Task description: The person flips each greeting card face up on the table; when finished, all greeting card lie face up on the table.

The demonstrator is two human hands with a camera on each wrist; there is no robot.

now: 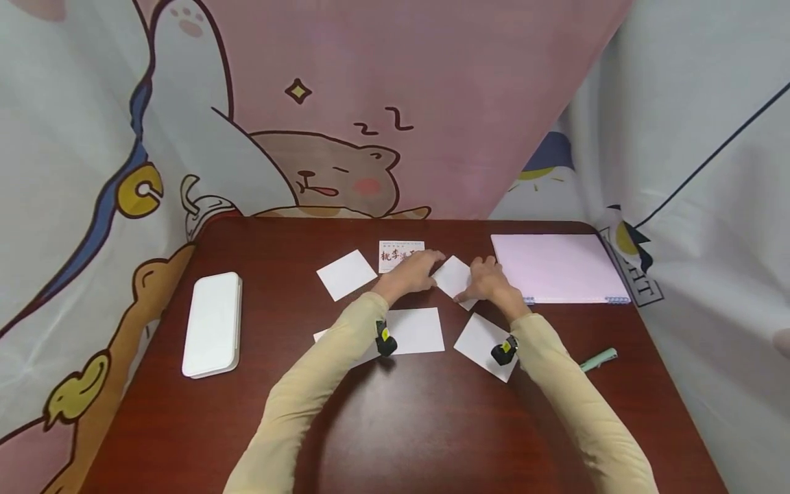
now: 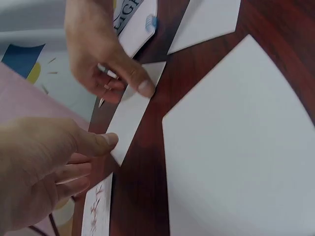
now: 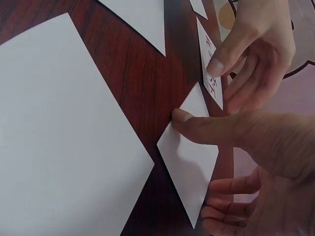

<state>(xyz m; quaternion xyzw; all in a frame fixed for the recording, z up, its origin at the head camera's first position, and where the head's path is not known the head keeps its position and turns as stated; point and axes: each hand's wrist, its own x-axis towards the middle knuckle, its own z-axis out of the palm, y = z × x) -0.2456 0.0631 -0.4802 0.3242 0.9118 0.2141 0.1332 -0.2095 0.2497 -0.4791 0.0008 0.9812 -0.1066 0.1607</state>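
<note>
A small white card (image 1: 452,274) lies between the two hands at the far middle of the table. My right hand (image 1: 487,280) holds it across its right part, thumb on the near edge and curled fingers (image 3: 229,219) at the far edge. My left hand (image 1: 412,273) hovers by the card's left corner, thumb and fingers apart, grasping nothing. Partly behind that hand is a card with red handwritten characters (image 1: 395,255). Other white cards lie around: one at the left (image 1: 347,274), one nearer the middle (image 1: 420,331), one under the right wrist (image 1: 481,343).
A pink spiral notebook (image 1: 558,267) lies at the back right. Near the right sleeve is a green pen-like object (image 1: 599,359), partly hidden. A white case (image 1: 212,324) sits at the left. Printed curtains (image 1: 432,103) hang behind the brown table (image 1: 395,425).
</note>
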